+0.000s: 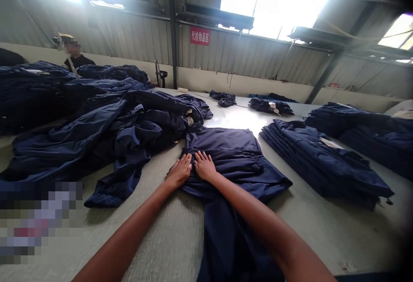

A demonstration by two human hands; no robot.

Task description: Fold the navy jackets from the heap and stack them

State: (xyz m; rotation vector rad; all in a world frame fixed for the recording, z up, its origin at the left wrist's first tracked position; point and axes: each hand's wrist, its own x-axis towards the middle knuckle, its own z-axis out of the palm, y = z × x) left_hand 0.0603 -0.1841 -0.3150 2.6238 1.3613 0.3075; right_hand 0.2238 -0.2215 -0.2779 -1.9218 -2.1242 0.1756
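left hand (178, 171) and right hand (205, 166) flat, fingers spread, gripping nothing, pressing on navy garment (230, 155) on pale table (155, 226); crumpled heap (97, 140) just left, folded stack (322, 166) right.

Sign: red sign (200, 36) on a corrugated metal wall (245, 58), far ahead of and above the left hand (178, 171) and the right hand (205, 166).
Sign text: white Chinese characters reading 代检物品区.
Label 1: white label (329, 142) on stacked navy garments (316, 166), right of the right hand; print too small to read.
Label 2: white tag (274, 108) on a navy bundle (263, 105), ahead of the right hand; print unreadable.
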